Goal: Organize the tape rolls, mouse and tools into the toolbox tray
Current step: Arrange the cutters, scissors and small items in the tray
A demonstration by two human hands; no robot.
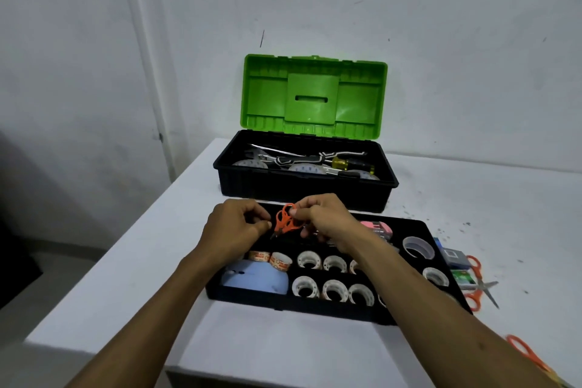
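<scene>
The black toolbox tray lies on the table in front of me. Several small white tape rolls fill its front compartments, two orange-printed rolls sit at the left, and a light blue mouse rests in the front left corner. A larger clear tape roll sits at the tray's right. Above the tray's back left compartment my right hand pinches small orange scissors by the handles. My left hand is beside them with curled fingers at the scissors' lower end; its contact is unclear.
The open toolbox with a green lid stands behind the tray, holding tools and tape. Right of the tray lie larger orange-handled scissors, small boxes and another orange handle. The table's left edge is near.
</scene>
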